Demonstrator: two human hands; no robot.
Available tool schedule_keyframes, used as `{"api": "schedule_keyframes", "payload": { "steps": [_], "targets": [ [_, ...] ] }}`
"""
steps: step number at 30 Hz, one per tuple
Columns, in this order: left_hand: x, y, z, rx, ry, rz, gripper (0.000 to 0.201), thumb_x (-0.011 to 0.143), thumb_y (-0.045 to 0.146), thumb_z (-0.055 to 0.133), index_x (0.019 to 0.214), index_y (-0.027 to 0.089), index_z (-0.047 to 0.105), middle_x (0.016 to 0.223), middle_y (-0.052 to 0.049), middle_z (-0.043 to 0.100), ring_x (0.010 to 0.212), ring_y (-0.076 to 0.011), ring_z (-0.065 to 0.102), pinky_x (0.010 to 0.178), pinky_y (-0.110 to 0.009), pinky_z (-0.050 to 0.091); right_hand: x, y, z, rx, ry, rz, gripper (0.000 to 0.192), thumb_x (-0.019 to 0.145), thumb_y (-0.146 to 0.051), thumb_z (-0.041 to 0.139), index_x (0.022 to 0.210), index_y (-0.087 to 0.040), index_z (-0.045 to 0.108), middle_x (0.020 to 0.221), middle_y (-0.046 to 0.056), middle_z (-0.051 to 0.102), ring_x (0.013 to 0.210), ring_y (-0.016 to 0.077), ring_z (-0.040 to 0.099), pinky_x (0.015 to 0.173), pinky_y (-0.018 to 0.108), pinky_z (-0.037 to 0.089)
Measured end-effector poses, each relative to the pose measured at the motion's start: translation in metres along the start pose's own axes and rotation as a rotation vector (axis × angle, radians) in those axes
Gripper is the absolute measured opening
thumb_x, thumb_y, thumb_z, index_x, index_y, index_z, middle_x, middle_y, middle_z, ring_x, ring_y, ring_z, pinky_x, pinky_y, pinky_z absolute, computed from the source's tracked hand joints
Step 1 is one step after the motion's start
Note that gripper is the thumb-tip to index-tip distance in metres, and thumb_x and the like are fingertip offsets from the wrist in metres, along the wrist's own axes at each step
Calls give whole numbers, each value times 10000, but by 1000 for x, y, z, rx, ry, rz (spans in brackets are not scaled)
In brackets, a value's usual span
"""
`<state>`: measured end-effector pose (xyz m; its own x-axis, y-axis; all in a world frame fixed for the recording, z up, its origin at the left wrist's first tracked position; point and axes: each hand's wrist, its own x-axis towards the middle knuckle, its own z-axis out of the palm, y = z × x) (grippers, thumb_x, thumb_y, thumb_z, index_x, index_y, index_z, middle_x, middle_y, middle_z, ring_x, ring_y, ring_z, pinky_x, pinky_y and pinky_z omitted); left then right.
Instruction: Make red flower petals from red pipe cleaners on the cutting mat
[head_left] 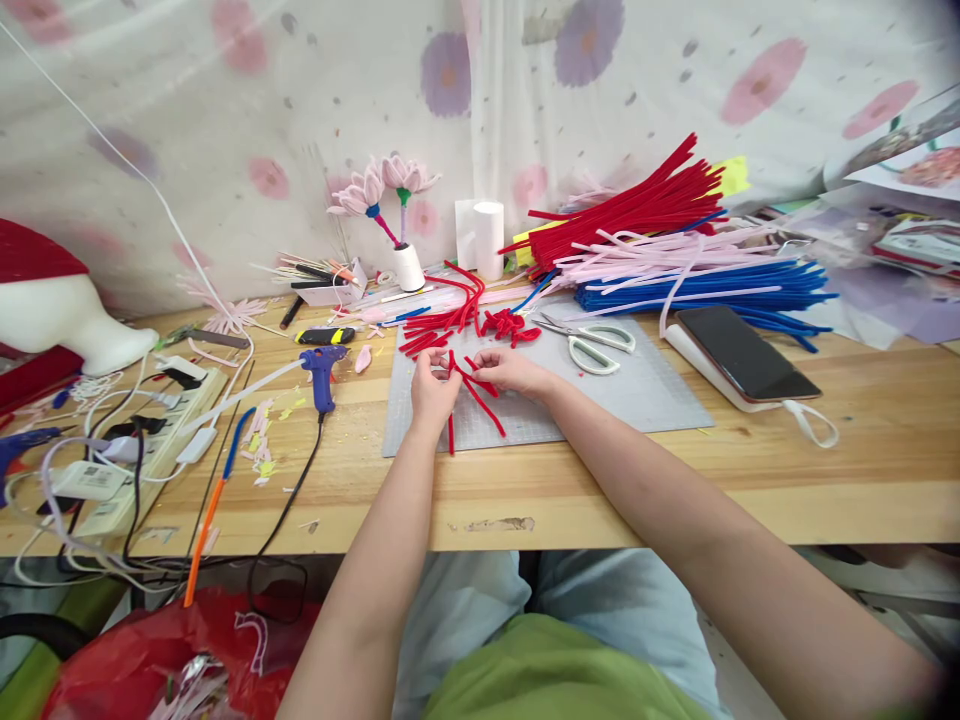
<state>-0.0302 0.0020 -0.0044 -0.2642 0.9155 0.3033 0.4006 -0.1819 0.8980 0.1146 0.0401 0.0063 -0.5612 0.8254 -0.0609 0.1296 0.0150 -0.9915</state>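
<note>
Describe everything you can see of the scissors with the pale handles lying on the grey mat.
The pale-handled metal scissors have silvery blades and two smooth, whitish-green loop handles, plastic by their look. They lie flat on the grey rectangular mat, blades toward the upper left, loops toward the right and spread apart. How far the blade tips part is too small to tell. The tips lie close to a clump of curled red fuzzy stems. Neither bare hand touches them; the right hand is nearer.
</note>
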Motion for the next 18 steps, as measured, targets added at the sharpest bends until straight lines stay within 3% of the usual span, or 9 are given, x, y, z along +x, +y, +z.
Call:
{"api": "schedule_keyframes", "payload": {
  "steps": [12, 18],
  "targets": [
    [-2, 5, 0, 173, -28, 75, 337, 682, 126, 503, 1016, 170, 499, 888, -44, 607, 655, -95, 566, 606, -213, 449, 0, -5, -1, -21, 24, 72, 164, 635, -222, 569, 569, -156, 435, 432, -73, 367, 379, 27, 311, 360, 169, 210],
    [-7, 12, 1, 427, 38, 111, 283, 722, 153, 493, 998, 194, 546, 953, -47, 645, 729, -141, 602, 714, -279, 462, 2, -2, 0, -50, 138, 140, 237, 644, -272, 601, 563, -170, 404, 402, -79, 356, 352, 30, 301, 341, 175, 191]
  ]
}}
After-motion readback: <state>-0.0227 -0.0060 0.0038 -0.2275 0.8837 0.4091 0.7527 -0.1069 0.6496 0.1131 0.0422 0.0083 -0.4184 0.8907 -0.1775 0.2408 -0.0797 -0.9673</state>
